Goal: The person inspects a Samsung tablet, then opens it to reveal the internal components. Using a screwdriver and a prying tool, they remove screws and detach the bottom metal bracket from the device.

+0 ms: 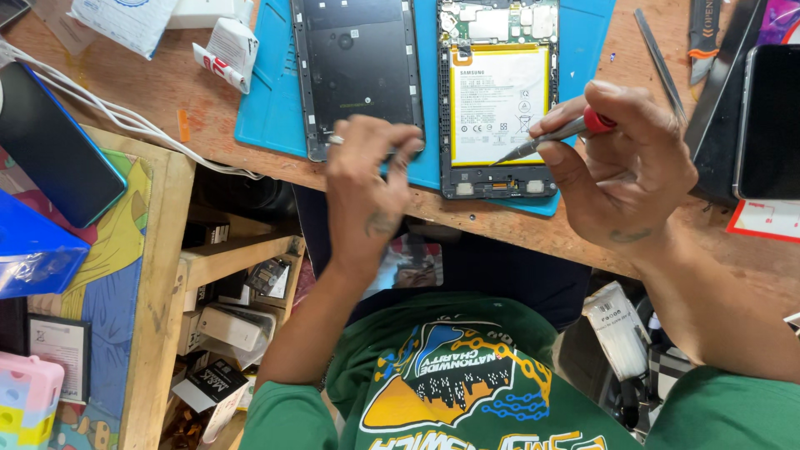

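At the far left a dark phone [52,142] with a teal edge lies on a lower side table, and white cables [108,112] run from the desk's far left corner towards the near edge. A small white tube [227,52] lies on the wooden desk [200,125] just left of a blue work mat [271,108]. On the mat's left part lies a black tablet back cover [358,71], inner side up. The left hand [367,187] rests at the near edge of that cover, fingertips bent down onto its lower right corner; whether they pinch anything I cannot tell. Just right of the cover lies the opened tablet [496,100], its pale yellow battery and circuit board showing. The right hand [621,171] is closed around a screwdriver [554,135] with a red collar, its tip pointing down at the tablet's near right part beside the battery. Further right, tweezers [658,58] lie on the desk, and a dark phone [771,121] lies at the right edge.
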